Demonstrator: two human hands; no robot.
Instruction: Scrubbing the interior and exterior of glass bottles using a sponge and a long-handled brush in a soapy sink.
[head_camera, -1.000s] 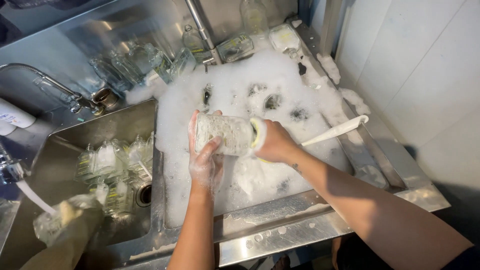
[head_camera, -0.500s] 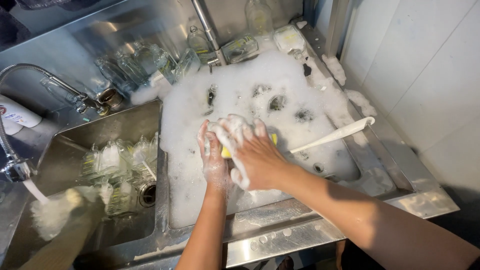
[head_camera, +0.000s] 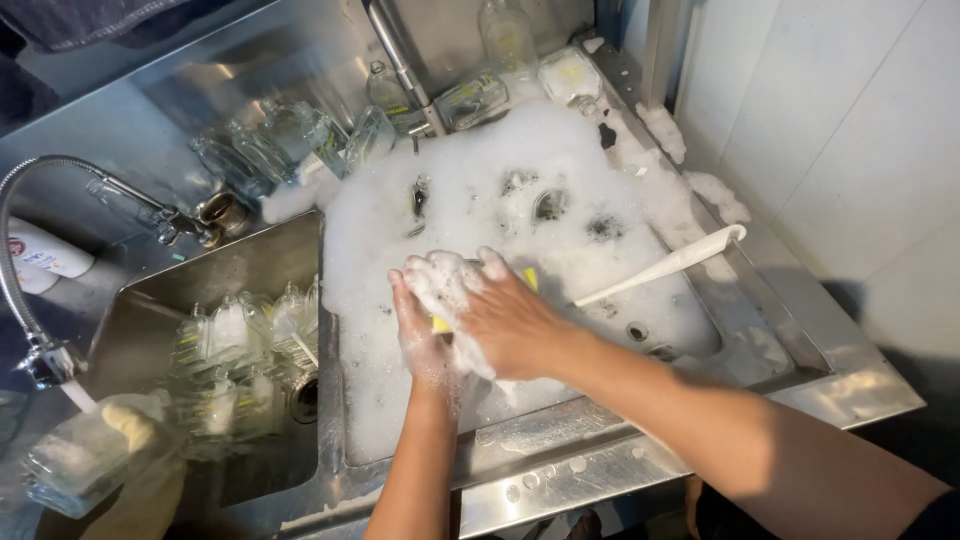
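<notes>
Left hand (head_camera: 425, 335): my fingers curl up under a foam-coated object I cannot identify, cupping it.
Right hand (head_camera: 505, 320): closed, pressing the yellow sponge (head_camera: 527, 280) onto it.
Risk: soapy grip may slip, dropping it into the suds-filled sink (head_camera: 700, 420) directly below my hands.

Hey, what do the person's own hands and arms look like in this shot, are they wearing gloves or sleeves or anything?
No gloves. The left hand and right hand are bare, coated in patches of white soap foam, thickest over the fingers. Both forearms are bare too, with no sleeve over them; only a bit of dark fabric shows at the bottom right corner of the picture. No watch, ring or bracelet shows, though foam hides parts of the fingers.
</notes>
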